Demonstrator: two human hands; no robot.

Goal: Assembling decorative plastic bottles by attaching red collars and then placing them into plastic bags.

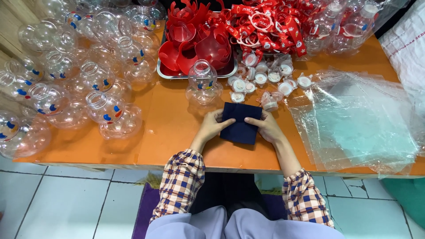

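Note:
A dark navy folded cloth (241,125) lies on the orange table (172,132) near its front edge. My left hand (213,126) grips the cloth's left edge, fingers curled over it. My right hand (266,127) holds its right edge, thumb on top. Just beyond the cloth stands a clear round bear-shaped bottle (203,84) with painted eyes, upright and without a cap.
Several clear bear-shaped bottles (88,84) pile up at the left. A metal tray (195,74) holds red plastic parts (195,40). Red printed straps (270,22) lie behind small white caps (265,79). A stack of clear plastic bags (358,124) covers the right side.

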